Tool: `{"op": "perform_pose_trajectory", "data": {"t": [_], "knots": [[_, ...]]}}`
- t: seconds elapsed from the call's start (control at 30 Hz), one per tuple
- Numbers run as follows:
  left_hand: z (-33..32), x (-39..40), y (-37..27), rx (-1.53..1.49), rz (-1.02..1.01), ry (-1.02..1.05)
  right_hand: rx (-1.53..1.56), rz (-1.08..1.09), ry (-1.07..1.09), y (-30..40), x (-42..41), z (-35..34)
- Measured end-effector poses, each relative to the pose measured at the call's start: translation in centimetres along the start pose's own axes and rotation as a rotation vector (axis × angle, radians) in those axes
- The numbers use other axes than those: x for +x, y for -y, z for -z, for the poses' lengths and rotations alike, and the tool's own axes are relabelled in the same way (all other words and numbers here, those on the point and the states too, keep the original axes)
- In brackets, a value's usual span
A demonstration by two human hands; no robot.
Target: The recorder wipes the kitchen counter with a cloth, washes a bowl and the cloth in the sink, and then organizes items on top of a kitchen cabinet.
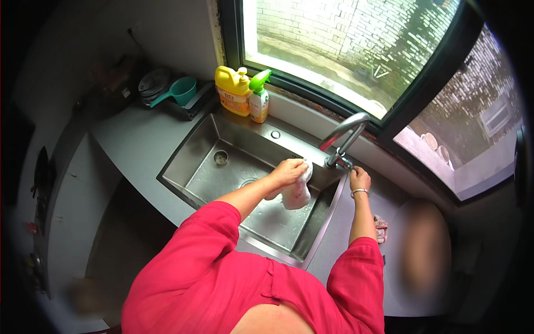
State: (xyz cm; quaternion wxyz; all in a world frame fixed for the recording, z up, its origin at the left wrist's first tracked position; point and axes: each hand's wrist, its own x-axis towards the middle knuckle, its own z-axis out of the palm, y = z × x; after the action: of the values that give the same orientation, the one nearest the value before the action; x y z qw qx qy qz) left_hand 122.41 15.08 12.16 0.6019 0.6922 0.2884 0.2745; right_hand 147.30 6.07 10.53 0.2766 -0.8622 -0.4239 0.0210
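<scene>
A white cloth (297,195) hangs from my left hand (290,170), which grips its upper end above the stainless steel sink (233,183). The cloth looks wet and bunched, and its lower end dangles over the basin. My right hand (359,179), with a bangle at the wrist, has its fingers on the lever of the chrome faucet (344,160). The faucet's curved spout (346,127) arches over the sink's back right corner. No stream of water is plain below the spout. Water drops dot the basin floor.
A yellow jug (233,92) and a green-topped spray bottle (259,100) stand behind the sink by the window. To the left, a teal dipper (182,92) lies near stacked dishes (152,85). A crumpled patterned cloth (380,229) rests on the right counter (333,246).
</scene>
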Motion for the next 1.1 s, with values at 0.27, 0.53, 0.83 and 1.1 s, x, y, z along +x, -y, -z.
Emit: {"op": "perform_pose_trajectory", "data": {"t": [0.27, 0.53, 0.83, 1.1], "knots": [[1.1, 1.5, 2.1, 0.514, -0.123, 0.123, 0.226, 0.327, -0.09, 4.7, -3.1, -0.2], [1.3, -0.2, 3.6, 0.184, -0.051, -0.212, 0.495, 0.135, 0.405, 7.8, -6.1, -6.8], [0.8, -2.6, 7.3, -1.243, 0.594, 0.075, 0.629, 0.175, 0.23, 16.1, -13.1, -7.7], [-2.4, -2.6, 8.6, -1.3, 0.509, -0.301, 0.337, 0.418, -0.007, 14.3, -10.9, -9.4]]}}
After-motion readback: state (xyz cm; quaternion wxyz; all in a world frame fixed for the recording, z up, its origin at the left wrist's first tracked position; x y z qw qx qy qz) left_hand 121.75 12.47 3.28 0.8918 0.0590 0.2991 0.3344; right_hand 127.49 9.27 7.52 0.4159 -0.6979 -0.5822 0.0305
